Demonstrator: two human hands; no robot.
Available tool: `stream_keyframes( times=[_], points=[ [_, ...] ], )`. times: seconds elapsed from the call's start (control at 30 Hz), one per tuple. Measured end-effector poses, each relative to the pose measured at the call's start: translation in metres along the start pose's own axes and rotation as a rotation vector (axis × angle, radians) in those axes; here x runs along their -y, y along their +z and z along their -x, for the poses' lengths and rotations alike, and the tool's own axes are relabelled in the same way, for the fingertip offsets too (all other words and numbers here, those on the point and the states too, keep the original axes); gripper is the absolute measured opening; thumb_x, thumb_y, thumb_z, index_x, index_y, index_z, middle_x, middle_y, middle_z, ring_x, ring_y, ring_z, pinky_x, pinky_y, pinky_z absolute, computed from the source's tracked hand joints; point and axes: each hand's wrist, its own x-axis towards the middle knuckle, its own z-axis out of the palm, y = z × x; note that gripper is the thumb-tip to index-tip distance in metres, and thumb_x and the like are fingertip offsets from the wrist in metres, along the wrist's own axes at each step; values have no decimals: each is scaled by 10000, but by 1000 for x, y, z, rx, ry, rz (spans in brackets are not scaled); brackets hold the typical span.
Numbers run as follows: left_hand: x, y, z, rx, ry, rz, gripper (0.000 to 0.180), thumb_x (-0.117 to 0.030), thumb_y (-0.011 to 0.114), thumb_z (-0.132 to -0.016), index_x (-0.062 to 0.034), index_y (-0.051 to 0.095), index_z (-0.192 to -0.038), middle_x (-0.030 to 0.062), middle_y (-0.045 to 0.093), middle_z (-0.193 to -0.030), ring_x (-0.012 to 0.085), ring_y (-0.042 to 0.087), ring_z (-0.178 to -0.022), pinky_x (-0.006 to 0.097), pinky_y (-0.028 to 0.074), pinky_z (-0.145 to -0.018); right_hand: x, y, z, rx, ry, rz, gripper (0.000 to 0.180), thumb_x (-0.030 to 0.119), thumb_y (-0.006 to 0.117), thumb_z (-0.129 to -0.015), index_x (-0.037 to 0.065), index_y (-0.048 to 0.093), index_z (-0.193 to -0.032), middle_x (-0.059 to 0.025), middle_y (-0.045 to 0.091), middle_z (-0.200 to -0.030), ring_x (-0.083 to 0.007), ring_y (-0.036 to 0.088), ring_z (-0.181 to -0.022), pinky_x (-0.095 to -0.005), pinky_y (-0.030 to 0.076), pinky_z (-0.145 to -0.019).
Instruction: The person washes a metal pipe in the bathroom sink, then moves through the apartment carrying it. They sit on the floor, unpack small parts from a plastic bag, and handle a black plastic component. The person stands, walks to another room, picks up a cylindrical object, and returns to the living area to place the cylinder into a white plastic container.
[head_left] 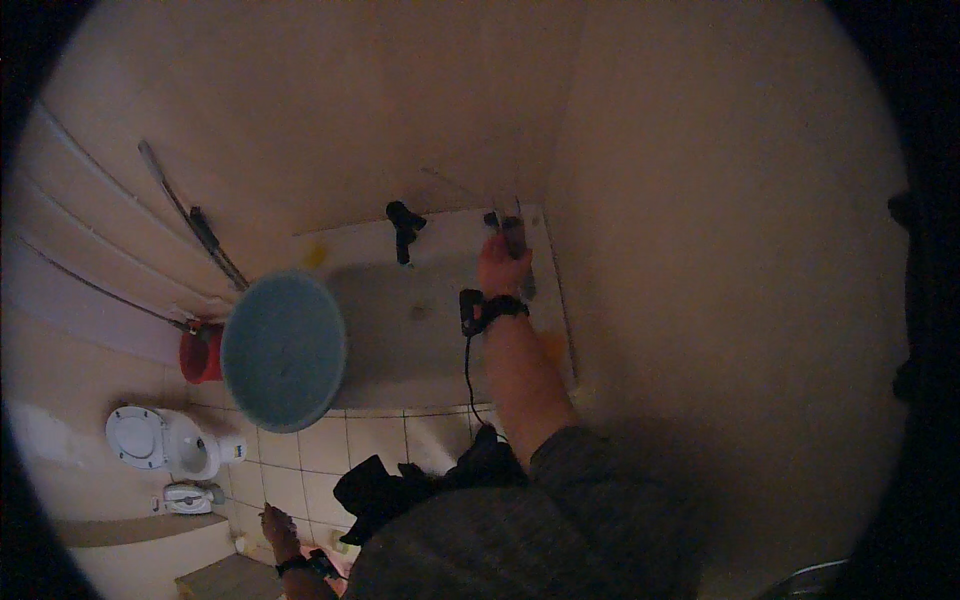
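Observation:
My right hand [503, 270] reaches over the white sink [400, 330] to its far right corner. Its fingers are closed around a small dark cup-like container [514, 236], with thin upright shapes just beyond it, too dim to name. A black strap with a small device [472, 312] and a cable is on that wrist. To the left of my hand, a black faucet [403, 225] stands at the sink's back edge. Down at the lower left hangs my left hand [279, 528], away from the sink, its fingers too small and dim to make out.
A large blue-green plastic basin [285, 350] overlaps the sink's left end. Beyond it are a red bucket [201, 355], wall pipes and a toilet [188, 445] with its lid raised. Walls meet behind and right of the sink. Tiled floor [320, 445] shows below.

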Motion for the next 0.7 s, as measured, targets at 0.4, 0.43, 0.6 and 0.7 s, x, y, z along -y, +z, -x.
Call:
stream_keyframes(
  times=[0.4, 0.43, 0.6, 0.7],
  points=[
    [-38, 3, -30, 71, 32, 10, 301, -435, 463, -932, -182, 502, -773, 12, 504, -583, 166, 470, -477, 341, 364, -421, 19, 38, 8, -57, -110, -155, 437, 428, 498, -927, 53, 571, -1138, -109, 626, -1112, -251, 595, -1023, -400, 484, -922],
    [-40, 5, -31, 67, 11, -7, 295, -435, 479, -927, -193, 489, -759, 4, 483, -562, 158, 453, -448, 325, 351, -400, 19, 41, 8, -24, -129, -167, 445, 429, 496, -928, 52, 568, -1152, -113, 623, -1126, -254, 595, -1029, -401, 485, -924],
    [-62, 17, -22, 196, 33, 193, 292, -411, 510, -923, -214, 429, -723, -34, 407, -524, 122, 386, -392, 286, 306, -353, 24, 35, 2, 95, -179, -108, 514, 471, 474, -926, 36, 555, -1187, -135, 615, -1156, -265, 601, -1023, -390, 497, -913],
    [-73, 31, -2, 123, 62, 22, 292, -390, 528, -919, -216, 426, -708, -41, 408, -524, 111, 384, -397, 278, 308, -356, 31, 19, -7, 160, -127, -32, 570, 513, 454, -922, 19, 546, -1192, -148, 615, -1149, -265, 606, -1019, -377, 498, -913]
  ],
)
